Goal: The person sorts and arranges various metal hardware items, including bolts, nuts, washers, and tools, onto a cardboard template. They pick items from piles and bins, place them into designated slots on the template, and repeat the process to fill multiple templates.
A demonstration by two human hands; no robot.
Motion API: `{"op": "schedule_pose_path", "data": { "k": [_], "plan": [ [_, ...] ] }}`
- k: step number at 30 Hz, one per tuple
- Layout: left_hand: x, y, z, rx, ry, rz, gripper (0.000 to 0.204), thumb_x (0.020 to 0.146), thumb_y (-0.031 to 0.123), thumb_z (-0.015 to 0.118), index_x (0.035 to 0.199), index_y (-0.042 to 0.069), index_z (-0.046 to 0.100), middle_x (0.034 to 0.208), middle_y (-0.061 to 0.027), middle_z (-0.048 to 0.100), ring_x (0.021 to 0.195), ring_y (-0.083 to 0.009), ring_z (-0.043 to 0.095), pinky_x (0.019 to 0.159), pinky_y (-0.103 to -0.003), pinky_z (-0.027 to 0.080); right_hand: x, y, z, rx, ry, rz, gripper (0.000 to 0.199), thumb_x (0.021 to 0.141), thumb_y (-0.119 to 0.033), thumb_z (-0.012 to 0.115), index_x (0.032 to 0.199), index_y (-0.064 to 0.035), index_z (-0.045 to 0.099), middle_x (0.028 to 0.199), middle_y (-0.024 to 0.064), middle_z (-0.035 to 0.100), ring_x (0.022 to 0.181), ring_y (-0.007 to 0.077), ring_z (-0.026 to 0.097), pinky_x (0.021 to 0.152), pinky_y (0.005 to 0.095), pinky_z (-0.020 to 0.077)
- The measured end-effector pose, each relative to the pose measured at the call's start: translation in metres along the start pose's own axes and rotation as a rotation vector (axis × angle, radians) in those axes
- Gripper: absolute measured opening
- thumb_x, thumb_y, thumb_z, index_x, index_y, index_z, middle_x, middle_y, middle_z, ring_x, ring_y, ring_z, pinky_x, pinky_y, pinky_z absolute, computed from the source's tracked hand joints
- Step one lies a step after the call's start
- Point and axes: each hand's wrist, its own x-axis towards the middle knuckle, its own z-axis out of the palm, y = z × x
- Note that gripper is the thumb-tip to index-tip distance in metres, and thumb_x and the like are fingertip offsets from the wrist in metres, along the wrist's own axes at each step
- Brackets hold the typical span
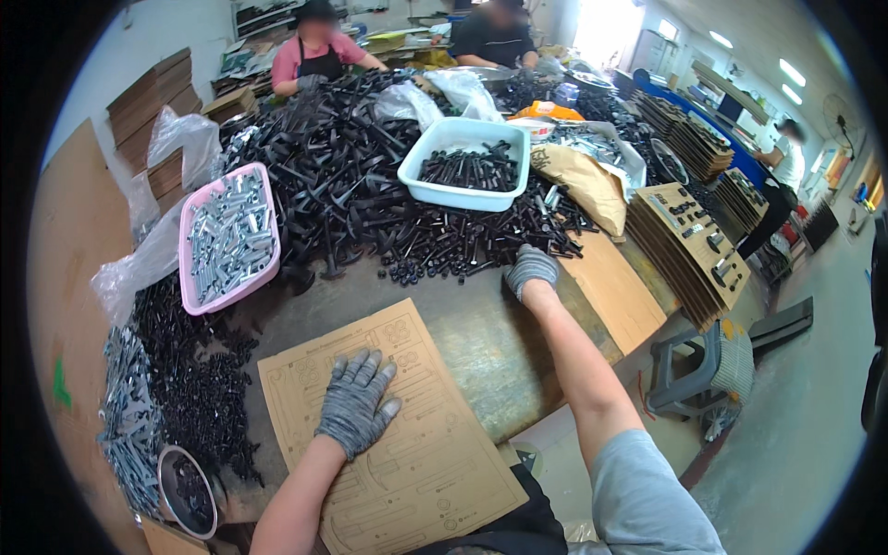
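My left hand [359, 404], in a grey knit glove, lies flat with its fingers spread on a brown cardboard sheet [462, 476] printed with line drawings of parts. The sheet rests on the near side of the metal table, tilted a little. My right hand [532, 270], gloved the same way, reaches forward to the near edge of a pile of black bolts [453, 242]. Its fingers are curled together against the bolts. What they hold, if anything, is hidden.
A pink basin [237, 290] holds silvery metal parts; a pale blue basin [458, 198] holds black bolts. Behind rises a heap of black T-shaped parts [324, 166]. Stacked cardboard cards [680, 236] and a grey stool [689, 365] stand at right. Several people work beyond.
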Motion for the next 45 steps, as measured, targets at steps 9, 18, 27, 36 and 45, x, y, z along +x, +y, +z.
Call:
{"op": "schedule_pose_path", "data": {
  "k": [9, 18, 27, 36, 45],
  "plan": [
    [-0.003, -0.008, 0.008, -0.075, 0.082, 0.059, 0.052, 0.089, 0.037, 0.050, 0.133, 0.009, 0.049, 0.138, -0.0155, 0.045, 0.133, -0.0315, 0.035, 0.114, -0.046, 0.016, -0.064, -0.005, -0.006, 0.085, -0.150, -0.352, 0.037, 0.076, -0.035, 0.069, 0.099, -0.0070, 0.066, 0.092, 0.0172, 0.068, 0.086, 0.0346, 0.065, 0.078, 0.0428, 0.0510],
    [-0.047, -0.074, -0.010, -1.182, 0.414, -0.585, 0.030, 0.095, 0.013, 0.048, 0.121, 0.003, 0.059, 0.098, -0.0046, 0.064, 0.075, -0.0086, 0.056, 0.071, -0.023, 0.049, -0.184, -0.185, -0.026, 0.216, -0.152, -1.021, 0.019, 0.079, -0.025, 0.062, 0.085, -0.0075, 0.065, 0.077, 0.0151, 0.065, 0.072, 0.0354, 0.063, 0.064, 0.0423, 0.0514],
    [-0.075, -0.086, -0.021, -0.503, 0.260, -0.414, 0.038, 0.079, 0.007, 0.054, 0.116, 0.007, 0.062, 0.110, -0.0155, 0.063, 0.102, -0.0309, 0.061, 0.092, -0.035, 0.047, -0.205, -0.225, -0.018, 0.575, -0.505, -0.860, 0.021, 0.084, -0.026, 0.060, 0.093, -0.0070, 0.066, 0.081, 0.0148, 0.067, 0.075, 0.0338, 0.065, 0.067, 0.0419, 0.0513],
    [-0.069, -0.083, -0.020, -0.359, 0.248, -0.404, 0.018, 0.082, 0.017, 0.063, 0.097, 0.009, 0.068, 0.092, -0.0103, 0.065, 0.089, -0.0289, 0.062, 0.082, -0.038, 0.050, -0.219, -0.184, -0.007, 0.394, -0.165, -0.992, 0.023, 0.077, -0.026, 0.070, 0.095, -0.0125, 0.065, 0.092, 0.0087, 0.061, 0.082, 0.0288, 0.063, 0.070, 0.0391, 0.0519],
    [-0.067, -0.078, -0.018, -0.343, 0.164, -0.353, 0.029, 0.076, 0.026, 0.067, 0.101, 0.011, 0.065, 0.100, -0.0115, 0.061, 0.097, -0.0312, 0.059, 0.085, -0.040, 0.048, -0.219, -0.212, 0.016, 0.464, -0.071, -1.094, 0.028, 0.080, -0.028, 0.068, 0.098, -0.0080, 0.061, 0.095, 0.0126, 0.061, 0.087, 0.0309, 0.062, 0.071, 0.0404, 0.0509]
  ]
}}
